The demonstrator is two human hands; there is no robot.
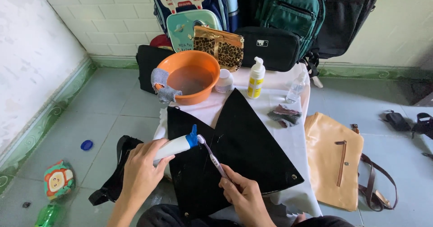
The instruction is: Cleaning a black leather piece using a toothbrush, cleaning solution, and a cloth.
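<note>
Left hand (142, 170) grasping a white tube (173, 146), its blue nozzle meeting the toothbrush (212, 157) gripped by the right hand (243, 195), above a black bag (230, 150) on a white-clothed low table (293, 137), orange basin (191, 76) behind, grey tiled floor (103, 110) around.

L hand (140, 170) curled in a closed grip, R hand (243, 195) fisted, both forearms low

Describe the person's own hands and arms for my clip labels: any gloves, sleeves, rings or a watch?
Both hands are bare: the left hand and the right hand show no gloves and no visible rings. The forearms that show are uncovered too, with no sleeve, watch or bracelet in view. Nails look short and unpainted.
</note>
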